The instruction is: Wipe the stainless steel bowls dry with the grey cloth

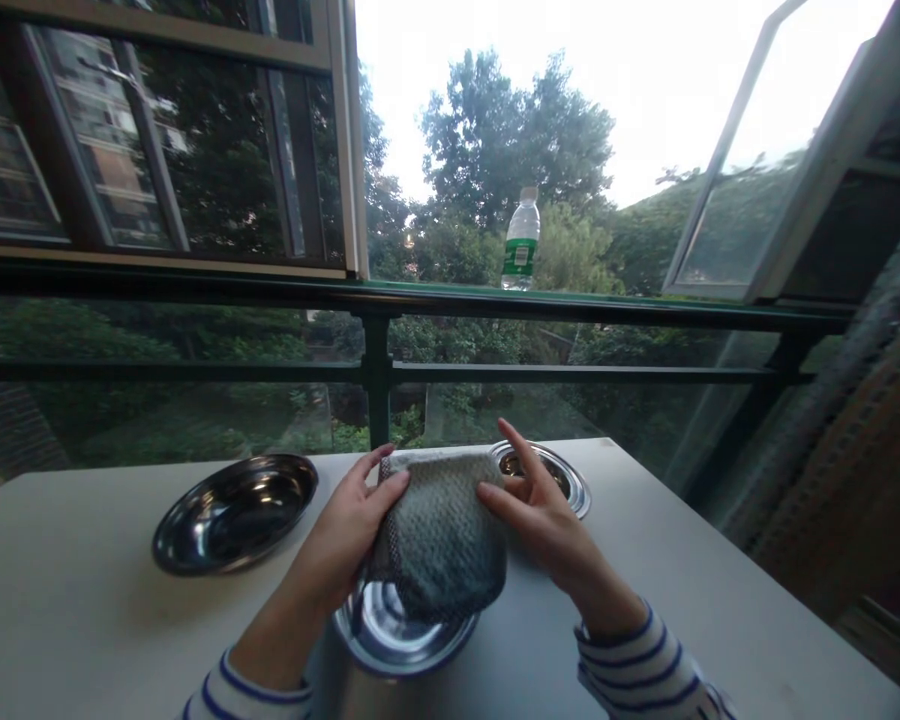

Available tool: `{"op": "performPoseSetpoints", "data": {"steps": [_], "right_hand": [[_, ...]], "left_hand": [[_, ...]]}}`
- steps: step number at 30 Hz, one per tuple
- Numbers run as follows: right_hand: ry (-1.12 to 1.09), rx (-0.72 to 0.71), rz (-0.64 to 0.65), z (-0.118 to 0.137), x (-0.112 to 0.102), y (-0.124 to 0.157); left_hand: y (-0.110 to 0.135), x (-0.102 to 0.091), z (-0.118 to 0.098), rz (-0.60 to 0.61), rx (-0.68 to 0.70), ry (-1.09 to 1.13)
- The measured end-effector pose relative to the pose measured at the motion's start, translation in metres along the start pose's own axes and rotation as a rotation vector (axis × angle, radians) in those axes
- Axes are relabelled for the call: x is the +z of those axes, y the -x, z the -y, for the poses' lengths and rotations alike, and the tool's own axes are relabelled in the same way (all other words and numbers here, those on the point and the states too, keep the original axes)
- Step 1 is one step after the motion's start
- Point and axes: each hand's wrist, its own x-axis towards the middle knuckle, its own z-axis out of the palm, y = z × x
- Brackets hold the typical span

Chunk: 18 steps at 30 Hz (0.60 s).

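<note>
A grey, textured cloth (446,535) is held up between my two hands, its lower part hanging over a shiny metal bowl (412,645). My left hand (352,520) grips the cloth's left edge, with the thumb on its front face. At the upper right corner, my right hand (540,510) pinches the cloth with its thumb, while the index finger points up and away. The cloth hides the far part of the bowl beneath it.
An oval metal dish (236,515) rests on the white table (67,560) at left. Behind my right hand lies a round metal plate (574,480). Beyond the table runs a dark green railing (450,300), with a plastic bottle (521,245) standing at its level.
</note>
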Motion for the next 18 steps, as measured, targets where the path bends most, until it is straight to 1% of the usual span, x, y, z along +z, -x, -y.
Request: {"op": "performPoseSetpoints", "data": {"steps": [1, 3, 4, 6, 7, 9, 11, 13, 15, 17, 18], "right_hand": [[0.027, -0.023, -0.012, 0.0, 0.0, 0.0], [0.109, -0.07, -0.031, -0.002, -0.002, -0.002], [0.16, -0.09, -0.037, -0.003, -0.003, -0.002], [0.238, -0.101, -0.012, -0.006, -0.006, -0.002], [0.259, -0.085, 0.025, -0.008, -0.008, -0.002], [0.307, -0.051, 0.1, -0.01, -0.011, 0.0], [0.412, -0.063, 0.107, -0.011, -0.014, 0.001], [0.558, -0.124, 0.062, -0.009, -0.016, 0.002], [0.691, -0.171, 0.05, -0.005, -0.018, 0.002], [0.784, -0.196, 0.05, 0.002, -0.018, 0.002], [0.794, -0.21, 0.04, 0.005, -0.018, 0.002]], "left_hand": [[0.0, -0.001, 0.0, 0.008, -0.008, 0.02], [0.001, -0.004, -0.001, 0.08, 0.03, 0.038], [0.002, -0.007, -0.002, 0.129, 0.06, 0.008], [0.002, -0.014, -0.002, 0.188, 0.127, -0.167], [0.002, -0.017, -0.001, 0.187, 0.167, -0.296], [0.0, -0.021, 0.001, 0.135, 0.254, -0.553], [-0.002, -0.022, 0.003, 0.082, 0.334, -0.719], [-0.003, -0.022, 0.004, 0.092, 0.37, -0.801], [-0.002, -0.021, 0.003, 0.123, 0.389, -0.834], [-0.001, -0.021, -0.001, 0.123, 0.403, -0.828], [0.0, -0.021, -0.004, 0.125, 0.404, -0.798]]}}
